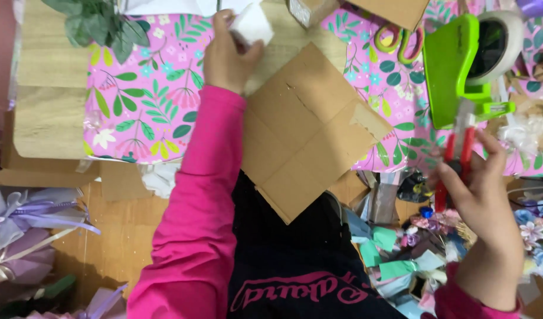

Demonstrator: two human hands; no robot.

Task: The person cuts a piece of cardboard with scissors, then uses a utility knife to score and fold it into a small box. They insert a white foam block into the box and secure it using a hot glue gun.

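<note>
My left hand (225, 56) reaches forward over the table and grips a small white piece of paper or foam (252, 25). My right hand (483, 188) holds up a tape dispenser (460, 77) with a green body and a red handle; a roll of tape (500, 44) sits in it. A flat square of brown cardboard (310, 127) lies between my hands, overhanging the table edge. It rests on pink wrapping paper (147, 100) printed with leaves and flowers.
Scissors with yellow-green handles (398, 38) lie at the back. A cardboard box (366, 9) stands behind them, green leaves (100, 23) at the back left. Ribbons and small paper flowers (413, 248) crowd the floor on the right, lilac wrapped bundles (23, 230) on the left.
</note>
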